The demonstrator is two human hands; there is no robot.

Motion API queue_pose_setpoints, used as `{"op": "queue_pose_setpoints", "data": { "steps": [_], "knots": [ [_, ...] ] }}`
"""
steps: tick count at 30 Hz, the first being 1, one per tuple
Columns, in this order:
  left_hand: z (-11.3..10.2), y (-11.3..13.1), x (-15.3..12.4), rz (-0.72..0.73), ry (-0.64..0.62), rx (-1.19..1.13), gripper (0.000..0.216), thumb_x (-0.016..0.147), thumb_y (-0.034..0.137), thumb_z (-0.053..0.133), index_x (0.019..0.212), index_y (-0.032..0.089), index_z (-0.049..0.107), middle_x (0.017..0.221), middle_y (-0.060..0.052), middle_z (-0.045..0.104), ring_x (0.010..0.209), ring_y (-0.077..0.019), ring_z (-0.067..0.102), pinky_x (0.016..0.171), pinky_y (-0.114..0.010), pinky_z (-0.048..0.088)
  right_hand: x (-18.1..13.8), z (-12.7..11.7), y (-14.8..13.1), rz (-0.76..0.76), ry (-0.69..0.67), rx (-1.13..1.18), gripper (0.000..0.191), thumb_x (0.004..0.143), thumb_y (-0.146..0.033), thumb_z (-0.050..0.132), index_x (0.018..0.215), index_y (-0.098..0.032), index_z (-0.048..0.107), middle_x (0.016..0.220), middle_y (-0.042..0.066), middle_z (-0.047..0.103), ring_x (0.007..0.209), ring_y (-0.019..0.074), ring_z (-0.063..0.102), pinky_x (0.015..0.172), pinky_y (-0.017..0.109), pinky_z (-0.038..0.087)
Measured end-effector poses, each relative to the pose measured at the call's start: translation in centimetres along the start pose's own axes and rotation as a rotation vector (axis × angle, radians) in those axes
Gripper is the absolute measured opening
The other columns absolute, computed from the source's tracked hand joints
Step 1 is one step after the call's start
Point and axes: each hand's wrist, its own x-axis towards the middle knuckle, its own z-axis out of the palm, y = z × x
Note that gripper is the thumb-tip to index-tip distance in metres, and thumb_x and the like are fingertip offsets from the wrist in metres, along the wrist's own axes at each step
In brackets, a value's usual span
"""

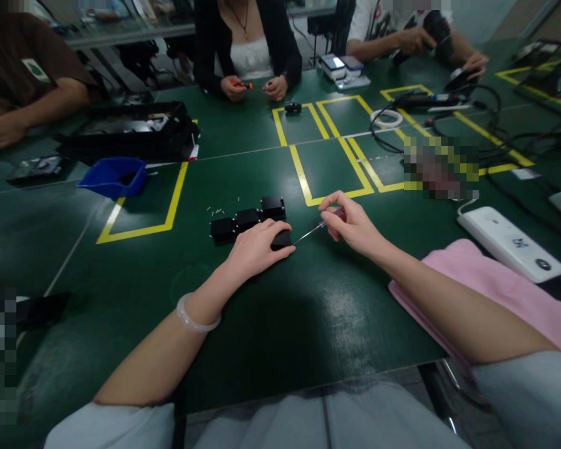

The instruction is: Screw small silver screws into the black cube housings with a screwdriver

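Your left hand, fingers partly spread, grasps the black block on the tabletop. Right of the block, your right hand pinches a screwdriver, tip at the block's edge.

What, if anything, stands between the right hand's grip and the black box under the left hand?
Nothing visible blocks the way: only the screwdriver in the right hand's grip spans the gap, its tip near the edge of the black box under the left hand's grip.
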Motion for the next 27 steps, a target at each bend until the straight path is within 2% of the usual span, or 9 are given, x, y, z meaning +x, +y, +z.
{"op": "queue_pose_setpoints", "data": {
  "steps": [4,11,17,21,24,27],
  "knots": [
    [-0.15,0.07,-0.03,-0.004,-0.01,-0.002,0.044,0.093,0.054,0.055,0.128,0.028,0.058,0.125,-0.004,0.064,0.109,-0.0265,0.064,0.077,-0.035,0.051,-0.02,-0.02,-0.06,0.018,0.01,-0.031,0.015,0.095,-0.034,0.057,0.091,-0.021,0.05,0.048,-0.011,0.045,0.038,0.0066,0.044,0.04,0.02,0.03],
    [-0.04,0.04,0.04,-0.005,-0.007,-0.008,0.045,0.093,0.054,0.056,0.129,0.029,0.057,0.124,-0.004,0.064,0.108,-0.0264,0.064,0.077,-0.034,0.051,-0.01,-0.07,0.32,-0.02,-0.014,0.009,0.013,0.094,-0.026,0.057,0.101,-0.021,0.048,0.054,-0.011,0.047,0.041,0.0066,0.044,0.042,0.02,0.032],
    [-0.11,0.05,0.0,-0.009,-0.01,-0.008,0.044,0.093,0.054,0.055,0.128,0.028,0.057,0.125,-0.004,0.064,0.108,-0.0264,0.064,0.077,-0.034,0.051,0.04,-0.07,0.29,-0.001,-0.014,0.001,0.013,0.095,-0.031,0.057,0.095,-0.021,0.049,0.05,-0.011,0.045,0.04,0.0071,0.045,0.041,0.02,0.031],
    [-0.04,0.03,0.0,0.0,-0.002,-0.002,0.044,0.093,0.054,0.056,0.128,0.028,0.058,0.124,-0.004,0.064,0.108,-0.0266,0.064,0.078,-0.035,0.051,0.04,-0.1,0.15,-0.005,-0.029,-0.02,0.008,0.095,-0.025,0.055,0.097,-0.021,0.048,0.049,-0.012,0.044,0.039,0.0069,0.043,0.041,0.02,0.029],
    [0.01,0.04,0.02,-0.001,0.004,0.001,0.043,0.093,0.054,0.056,0.127,0.028,0.058,0.123,-0.004,0.064,0.107,-0.0266,0.064,0.078,-0.035,0.051,0.0,-0.06,0.11,-0.02,-0.025,-0.017,0.012,0.092,-0.02,0.056,0.101,-0.021,0.047,0.052,-0.012,0.046,0.04,0.007,0.043,0.042,0.02,0.031],
    [0.01,0.06,0.02,-0.004,0.0,0.0,0.043,0.093,0.053,0.056,0.128,0.028,0.058,0.123,-0.004,0.064,0.106,-0.0264,0.064,0.077,-0.035,0.051,-0.03,-0.02,0.05,-0.013,-0.014,-0.023,0.011,0.094,-0.023,0.055,0.101,-0.022,0.047,0.052,-0.012,0.047,0.04,0.0073,0.044,0.042,0.02,0.032]
  ]
}}
